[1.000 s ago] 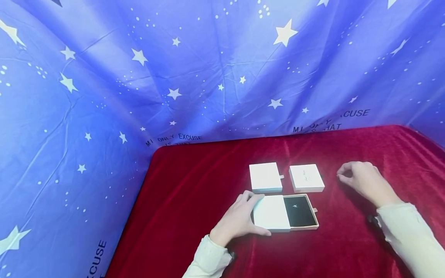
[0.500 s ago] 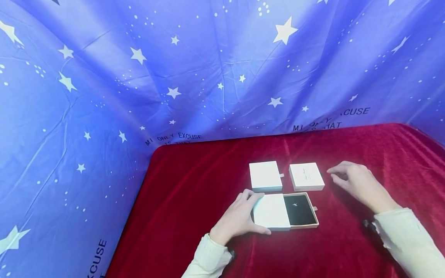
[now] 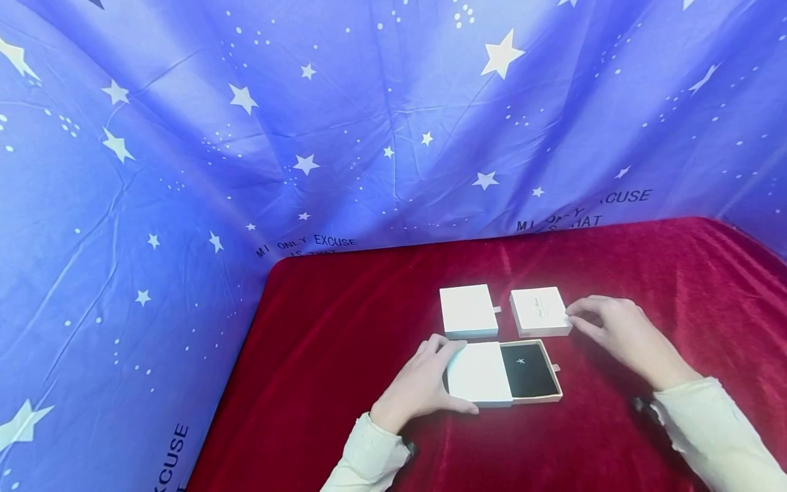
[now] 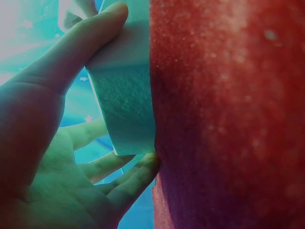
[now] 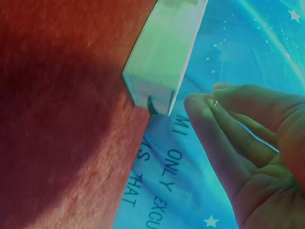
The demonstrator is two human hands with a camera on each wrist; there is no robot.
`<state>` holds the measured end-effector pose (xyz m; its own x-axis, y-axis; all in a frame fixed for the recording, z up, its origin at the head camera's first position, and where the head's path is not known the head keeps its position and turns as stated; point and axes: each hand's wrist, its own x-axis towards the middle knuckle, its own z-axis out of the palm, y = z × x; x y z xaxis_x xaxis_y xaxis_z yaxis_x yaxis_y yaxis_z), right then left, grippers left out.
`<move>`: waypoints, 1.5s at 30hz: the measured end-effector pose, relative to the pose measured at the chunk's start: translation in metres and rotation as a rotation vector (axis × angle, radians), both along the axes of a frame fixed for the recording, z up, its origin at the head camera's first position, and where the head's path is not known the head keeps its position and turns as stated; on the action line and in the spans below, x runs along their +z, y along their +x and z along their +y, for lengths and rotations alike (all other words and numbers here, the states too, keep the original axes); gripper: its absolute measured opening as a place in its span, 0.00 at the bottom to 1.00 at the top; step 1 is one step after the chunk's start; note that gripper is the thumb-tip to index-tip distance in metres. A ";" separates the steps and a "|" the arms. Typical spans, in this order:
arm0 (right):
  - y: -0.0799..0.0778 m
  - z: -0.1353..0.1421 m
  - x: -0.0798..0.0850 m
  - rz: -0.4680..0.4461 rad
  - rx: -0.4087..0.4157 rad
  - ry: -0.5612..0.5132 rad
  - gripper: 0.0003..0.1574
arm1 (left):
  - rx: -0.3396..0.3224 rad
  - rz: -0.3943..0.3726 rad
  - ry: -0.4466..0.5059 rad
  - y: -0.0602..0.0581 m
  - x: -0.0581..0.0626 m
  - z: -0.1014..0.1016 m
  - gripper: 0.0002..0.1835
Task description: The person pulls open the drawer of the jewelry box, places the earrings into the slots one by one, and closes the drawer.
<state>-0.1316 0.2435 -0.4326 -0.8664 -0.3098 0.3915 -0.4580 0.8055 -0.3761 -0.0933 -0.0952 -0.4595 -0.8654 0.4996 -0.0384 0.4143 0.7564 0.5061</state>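
Note:
In the head view my left hand (image 3: 421, 383) grips the left end of a white drawer box (image 3: 479, 372), thumb along its near side and fingers at the far side. The box's drawer (image 3: 530, 372) stands pulled out to the right, showing a black pad with a small silvery star-shaped ornament (image 3: 520, 361) on it. My right hand (image 3: 621, 335) is by the right edge of a white box with printed lettering (image 3: 541, 311). Its thumb and forefinger pinch a tiny shiny piece (image 5: 215, 102), too small to identify. In the right wrist view the fingertips are apart from that box.
Another white box (image 3: 468, 311) with a small pull tab lies behind the held one, left of the lettered box. All rest on a red velvet cloth (image 3: 344, 328). A blue curtain (image 3: 369, 123) with stars hangs behind and at the left.
My right hand has moved left, close to the lettered box's right edge. The left hand and the boxes have stayed in place.

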 end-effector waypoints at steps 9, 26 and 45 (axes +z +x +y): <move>0.008 -0.012 0.001 0.002 0.025 0.003 0.11 | 0.004 -0.008 0.004 0.000 0.000 0.000 0.54; 0.022 -0.034 0.001 0.041 0.140 -0.003 0.16 | -0.002 0.007 0.008 0.000 -0.002 -0.001 0.53; 0.031 -0.054 -0.008 0.006 0.298 0.056 0.12 | -0.005 0.009 0.006 0.000 -0.001 0.000 0.53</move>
